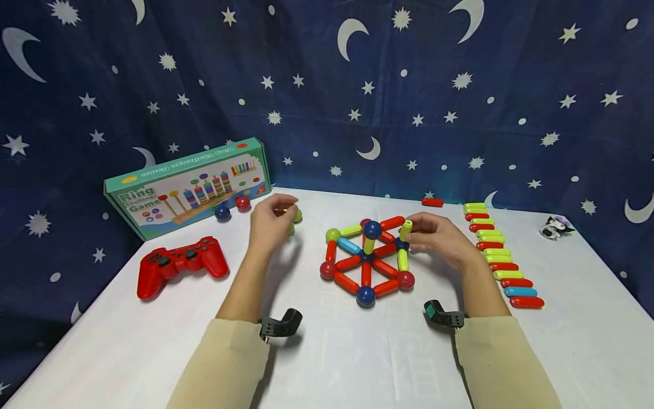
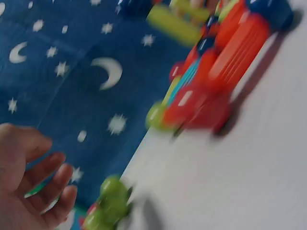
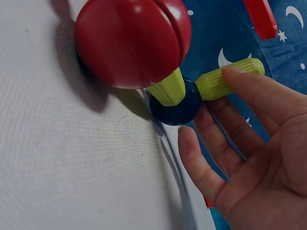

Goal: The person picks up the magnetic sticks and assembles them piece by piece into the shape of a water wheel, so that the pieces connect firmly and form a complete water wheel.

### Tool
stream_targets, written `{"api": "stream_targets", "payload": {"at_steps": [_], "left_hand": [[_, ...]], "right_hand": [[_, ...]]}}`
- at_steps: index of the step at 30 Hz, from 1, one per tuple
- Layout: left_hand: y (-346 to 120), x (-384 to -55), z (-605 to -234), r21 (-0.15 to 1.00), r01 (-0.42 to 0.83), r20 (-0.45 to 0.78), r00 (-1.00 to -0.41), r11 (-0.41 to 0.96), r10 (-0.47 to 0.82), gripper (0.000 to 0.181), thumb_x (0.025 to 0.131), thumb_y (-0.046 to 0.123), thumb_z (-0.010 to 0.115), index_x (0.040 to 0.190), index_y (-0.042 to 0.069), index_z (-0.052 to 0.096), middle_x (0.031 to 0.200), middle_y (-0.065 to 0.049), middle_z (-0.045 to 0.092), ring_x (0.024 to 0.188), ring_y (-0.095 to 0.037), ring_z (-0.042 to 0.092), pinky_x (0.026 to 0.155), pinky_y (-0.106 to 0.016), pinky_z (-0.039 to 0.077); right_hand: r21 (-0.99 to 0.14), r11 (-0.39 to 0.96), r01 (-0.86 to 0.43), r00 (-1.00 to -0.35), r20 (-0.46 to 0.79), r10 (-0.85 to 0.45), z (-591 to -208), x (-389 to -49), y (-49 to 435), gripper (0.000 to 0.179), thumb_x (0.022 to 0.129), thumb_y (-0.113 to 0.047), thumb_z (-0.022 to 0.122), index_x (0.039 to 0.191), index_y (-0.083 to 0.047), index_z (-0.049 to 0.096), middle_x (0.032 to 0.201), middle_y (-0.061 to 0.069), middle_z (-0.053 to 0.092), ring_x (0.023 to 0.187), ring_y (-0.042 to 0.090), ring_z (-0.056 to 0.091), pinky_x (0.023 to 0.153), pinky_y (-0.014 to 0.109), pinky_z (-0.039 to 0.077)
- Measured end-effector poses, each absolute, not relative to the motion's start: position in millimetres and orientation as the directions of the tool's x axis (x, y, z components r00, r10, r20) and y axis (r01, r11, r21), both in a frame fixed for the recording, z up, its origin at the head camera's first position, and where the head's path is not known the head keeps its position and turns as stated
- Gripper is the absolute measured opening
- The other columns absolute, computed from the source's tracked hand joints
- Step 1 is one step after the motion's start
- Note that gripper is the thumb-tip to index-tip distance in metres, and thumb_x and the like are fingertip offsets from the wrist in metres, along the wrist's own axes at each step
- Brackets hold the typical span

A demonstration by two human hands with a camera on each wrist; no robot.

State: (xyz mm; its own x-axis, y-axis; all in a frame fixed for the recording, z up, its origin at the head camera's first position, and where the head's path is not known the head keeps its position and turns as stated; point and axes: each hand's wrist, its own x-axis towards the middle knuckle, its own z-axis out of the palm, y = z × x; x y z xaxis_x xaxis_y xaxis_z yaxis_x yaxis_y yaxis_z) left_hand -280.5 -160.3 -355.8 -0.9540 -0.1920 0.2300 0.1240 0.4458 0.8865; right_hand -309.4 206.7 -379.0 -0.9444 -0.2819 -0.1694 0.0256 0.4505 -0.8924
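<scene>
A wheel-shaped frame of magnetic sticks and balls lies on the table, with a blue ball (image 1: 372, 229) raised on a yellow-green stick over its hub. My right hand (image 1: 436, 238) is at its right side, thumb and fingers pinching an upright yellow-green stick (image 3: 230, 79) that stands on a dark blue ball (image 3: 176, 103). A fingertip reaches that ball's underside. A red ball (image 3: 132, 43) sits nearer the right wrist camera. My left hand (image 1: 272, 221) hovers by the green balls (image 2: 111, 203), its fingers loosely bent and holding nothing in the left wrist view.
Loose sticks (image 1: 495, 251) line the right side, with a red stick (image 1: 432, 202) at the back. At left are a game box (image 1: 189, 187), a red game controller (image 1: 181, 264), a blue ball (image 1: 222, 212) and a red ball (image 1: 242, 203). A small black-and-white item (image 1: 556, 228) lies far right.
</scene>
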Motion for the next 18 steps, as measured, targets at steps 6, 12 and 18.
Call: {"api": "stream_targets", "payload": {"at_steps": [6,12,18], "left_hand": [[-223.8,-300.3,-340.8,0.726,-0.154,0.174,-0.901,0.670,-0.396,0.038,0.093,0.010,0.051,0.125,0.003,0.070,0.123,-0.019,0.070,0.115,-0.038,0.062,0.098,-0.053,0.049],[-261.7,-311.9,-335.3,0.503,-0.293,0.033,-0.934,0.813,-0.357,0.046,0.090,0.004,0.054,0.135,0.000,0.062,0.141,-0.027,0.060,0.129,-0.053,0.054,0.109,-0.072,0.039],[-279.0,-316.9,-335.1,0.373,-0.325,-0.194,-0.943,0.869,-0.269,0.046,0.094,0.011,0.062,0.140,0.003,0.060,0.148,-0.032,0.050,0.134,-0.062,0.043,0.093,-0.096,0.012]], "right_hand": [[-0.893,0.449,0.019,-0.945,-0.162,-0.283,-379.1,-309.6,211.5,0.053,0.095,-0.024,0.076,0.141,-0.006,0.056,0.126,0.015,0.063,0.110,0.026,0.064,0.090,0.027,0.058],[-0.893,0.449,0.021,-0.946,-0.163,-0.281,-379.0,-310.3,212.3,0.052,0.095,-0.023,0.075,0.141,-0.007,0.056,0.129,0.017,0.063,0.111,0.027,0.064,0.090,0.027,0.059],[-0.902,0.431,0.019,-0.940,-0.163,-0.300,-381.3,-312.7,209.5,0.051,0.094,-0.023,0.076,0.140,-0.008,0.058,0.128,0.016,0.064,0.111,0.025,0.065,0.091,0.028,0.059]]}}
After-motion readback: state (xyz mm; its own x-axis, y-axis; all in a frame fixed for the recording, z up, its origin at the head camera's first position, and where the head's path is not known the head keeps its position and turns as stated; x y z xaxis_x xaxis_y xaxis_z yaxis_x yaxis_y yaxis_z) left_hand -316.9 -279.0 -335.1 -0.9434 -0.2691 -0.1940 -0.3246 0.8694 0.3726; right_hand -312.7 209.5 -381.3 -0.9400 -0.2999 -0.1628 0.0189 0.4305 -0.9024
